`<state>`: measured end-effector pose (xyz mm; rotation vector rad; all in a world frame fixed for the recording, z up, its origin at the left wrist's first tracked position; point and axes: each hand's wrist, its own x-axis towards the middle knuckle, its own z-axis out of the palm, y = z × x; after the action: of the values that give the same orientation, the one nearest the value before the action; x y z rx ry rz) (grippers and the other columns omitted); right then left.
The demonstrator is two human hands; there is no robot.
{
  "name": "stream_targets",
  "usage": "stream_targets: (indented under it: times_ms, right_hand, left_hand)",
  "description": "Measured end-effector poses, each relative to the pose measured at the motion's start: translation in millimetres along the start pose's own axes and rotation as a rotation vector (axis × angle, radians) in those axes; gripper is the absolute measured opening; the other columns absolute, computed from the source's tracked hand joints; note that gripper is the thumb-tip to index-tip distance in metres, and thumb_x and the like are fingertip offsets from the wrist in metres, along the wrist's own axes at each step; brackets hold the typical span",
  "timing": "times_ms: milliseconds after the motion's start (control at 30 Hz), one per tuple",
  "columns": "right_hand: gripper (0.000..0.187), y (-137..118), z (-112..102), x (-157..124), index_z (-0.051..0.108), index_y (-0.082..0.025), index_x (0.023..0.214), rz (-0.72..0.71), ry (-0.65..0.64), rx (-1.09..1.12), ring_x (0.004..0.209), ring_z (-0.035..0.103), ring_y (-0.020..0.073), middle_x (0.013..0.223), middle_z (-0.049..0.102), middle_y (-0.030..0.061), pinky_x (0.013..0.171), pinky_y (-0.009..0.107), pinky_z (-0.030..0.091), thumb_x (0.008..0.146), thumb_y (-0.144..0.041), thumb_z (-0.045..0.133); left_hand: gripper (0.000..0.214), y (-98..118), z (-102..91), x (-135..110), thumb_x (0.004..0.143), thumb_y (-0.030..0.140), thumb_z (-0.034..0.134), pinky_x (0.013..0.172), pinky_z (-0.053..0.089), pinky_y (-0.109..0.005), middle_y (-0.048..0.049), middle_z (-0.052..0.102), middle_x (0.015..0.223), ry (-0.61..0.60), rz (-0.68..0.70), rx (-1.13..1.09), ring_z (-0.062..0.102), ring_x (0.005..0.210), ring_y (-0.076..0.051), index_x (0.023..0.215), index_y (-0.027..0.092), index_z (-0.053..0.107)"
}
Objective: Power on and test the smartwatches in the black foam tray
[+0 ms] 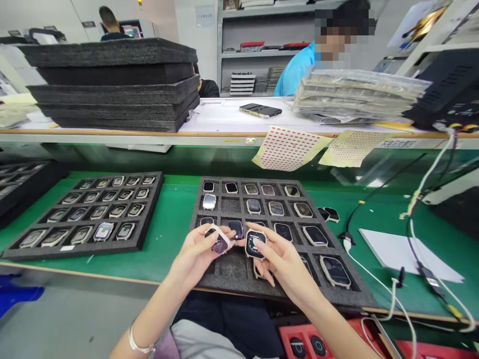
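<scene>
My left hand (192, 257) is closed on a smartwatch body (220, 243) with a pale frame, tilted, its screen dark purple. In my right hand (286, 259) is another smartwatch (254, 243), its screen lit with a round dial; the thumb lies on the glass. Both hands are over a black foam tray (232, 273) with square pockets. Strapless watch bodies fill many of its pockets, and a few pockets are bare foam. Just beyond the two held watches lies a dark-screened watch with a pinkish edge (235, 229). My hands hide part of the front rows.
A second foam tray of watches (152, 212) lies left on the green bench. Cables (374, 284) and white paper (407, 254) are at right. Above, a shelf bears stacked foam trays (112, 80), a phone (261, 110) and bagged sheets (355, 94). People are behind it.
</scene>
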<state>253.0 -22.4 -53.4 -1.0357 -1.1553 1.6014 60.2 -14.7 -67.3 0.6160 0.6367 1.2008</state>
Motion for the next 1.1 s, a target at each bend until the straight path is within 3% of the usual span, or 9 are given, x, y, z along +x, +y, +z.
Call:
stream_targets:
  times_ms: [133, 300, 400, 500, 667, 933, 1100]
  right_hand:
    - [0.052, 3.5, -3.3, -0.7, 0.046, -0.025, 0.134, 0.06, -0.087, 0.142, 0.053, 0.049, 0.009, 0.112, 0.06, 0.0119, 0.036, 0.017, 0.039, 0.087, -0.038, 0.063]
    - [0.05, 7.3, -4.2, -2.0, 0.046, -0.027, 0.134, 0.051, -0.088, 0.224, 0.058, 0.049, 0.0099, 0.109, 0.06, 0.0106, 0.043, 0.019, 0.041, 0.087, -0.035, 0.063]
    - [0.046, 7.8, -3.1, -4.5, 0.05, -0.027, 0.13, 0.055, -0.079, 0.186, 0.055, 0.049, 0.0086, 0.101, 0.062, 0.0086, 0.043, 0.017, 0.04, 0.086, -0.033, 0.065]
    - [0.04, 7.2, 0.2, -7.0, 0.056, -0.024, 0.122, 0.05, -0.05, 0.13, 0.049, 0.049, 0.0075, 0.097, 0.064, 0.0088, 0.039, 0.017, 0.038, 0.085, -0.032, 0.066]
    - [0.038, 6.5, 3.4, -7.9, 0.059, -0.021, 0.119, 0.023, -0.013, 0.114, 0.05, 0.053, 0.0094, 0.099, 0.065, 0.01, 0.04, 0.02, 0.043, 0.083, -0.03, 0.067]
    - [0.034, 11.6, -0.9, -8.2, 0.062, -0.019, 0.116, -0.023, -0.083, 0.118, 0.047, 0.056, 0.009, 0.082, 0.064, 0.005, 0.04, 0.018, 0.046, 0.083, -0.025, 0.068]
    - [0.032, 13.7, -1.0, -9.3, 0.062, -0.019, 0.117, -0.051, -0.148, 0.091, 0.046, 0.059, 0.0083, 0.09, 0.066, 0.0075, 0.043, 0.019, 0.051, 0.086, -0.022, 0.065]
  left_hand:
    - [0.026, -8.6, 2.2, 0.3, 0.078, 0.029, 0.07, 0.063, 0.05, -0.022, -0.0047, 0.065, 0.079, 0.049, 0.009, 0.04, 0.06, 0.068, -0.012, 0.097, 0.011, 0.066]
    - [0.047, -11.7, 2.5, -6.4, 0.084, 0.032, 0.061, 0.064, 0.048, -0.024, -0.0021, 0.061, 0.076, 0.048, 0.041, 0.253, 0.057, 0.067, -0.012, 0.125, 0.014, 0.046]
    - [0.062, -17.1, 2.8, -10.8, 0.08, 0.031, 0.065, 0.054, 0.045, -0.023, 0.0023, 0.057, 0.069, 0.05, -0.004, 0.487, 0.052, 0.054, -0.011, 0.133, 0.016, 0.036]
    - [0.058, -23.4, 0.9, -15.7, 0.079, 0.029, 0.065, 0.048, 0.04, -0.021, 0.0025, 0.054, 0.072, 0.07, 0.033, 0.658, 0.048, 0.051, -0.01, 0.131, 0.021, 0.041]
    - [0.047, -27.0, -2.0, -22.2, 0.082, 0.024, 0.058, 0.059, 0.043, -0.022, -0.0003, 0.055, 0.084, 0.091, 0.118, 0.815, 0.051, 0.063, -0.012, 0.128, 0.024, 0.045]
    - [0.035, -22.2, -3.8, -25.0, 0.084, 0.018, 0.053, 0.06, 0.04, -0.021, 0.003, 0.05, 0.079, 0.001, 0.087, 0.862, 0.046, 0.063, -0.011, 0.118, 0.023, 0.048]
    - [0.034, -21.3, -3.9, -25.2, 0.084, 0.019, 0.053, 0.059, 0.039, -0.021, 0.0041, 0.048, 0.077, -0.036, 0.068, 0.845, 0.044, 0.062, -0.01, 0.117, 0.024, 0.047]
